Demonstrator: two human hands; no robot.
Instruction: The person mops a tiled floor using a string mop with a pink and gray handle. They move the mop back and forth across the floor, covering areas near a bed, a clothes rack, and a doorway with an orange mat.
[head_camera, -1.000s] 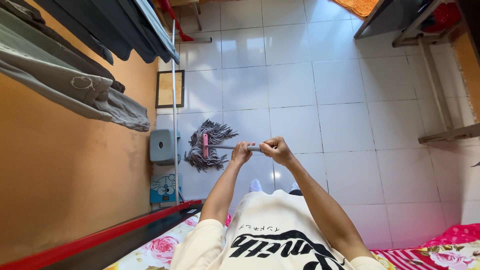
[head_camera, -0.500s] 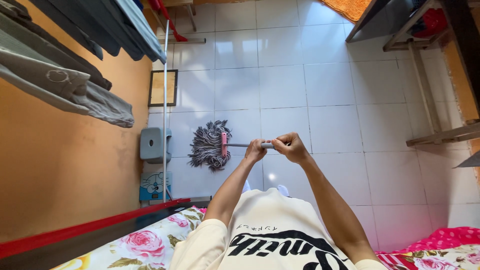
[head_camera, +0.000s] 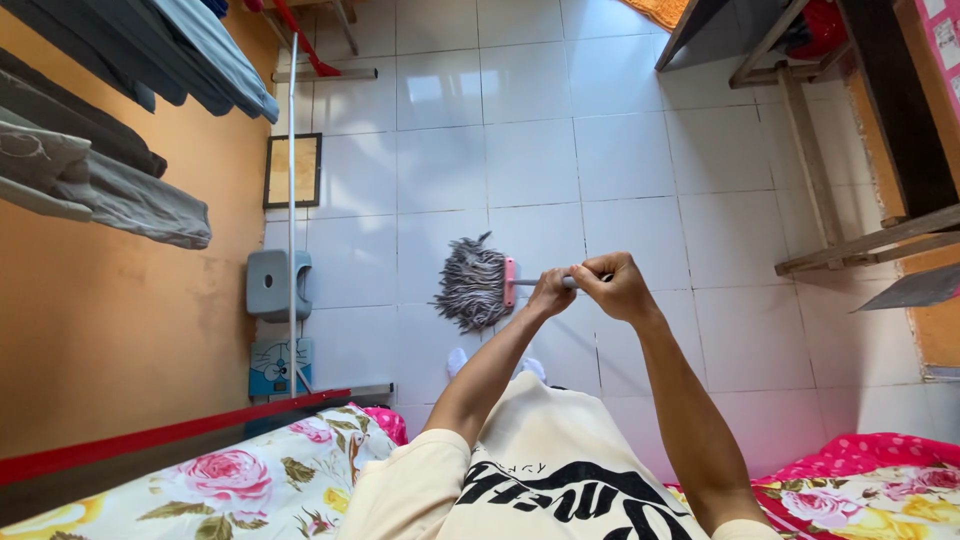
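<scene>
Grey stool by orange wall, far left. Framed board beyond it. Clothes hang top left. Floral bedsheet near.

The mop has slid rightward across the floor tiles, away from the grey stool; both hands followed.

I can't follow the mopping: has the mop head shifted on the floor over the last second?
Yes. The mop head has slid away from the grey stool by the orange wall, out across the white tiles.
</scene>
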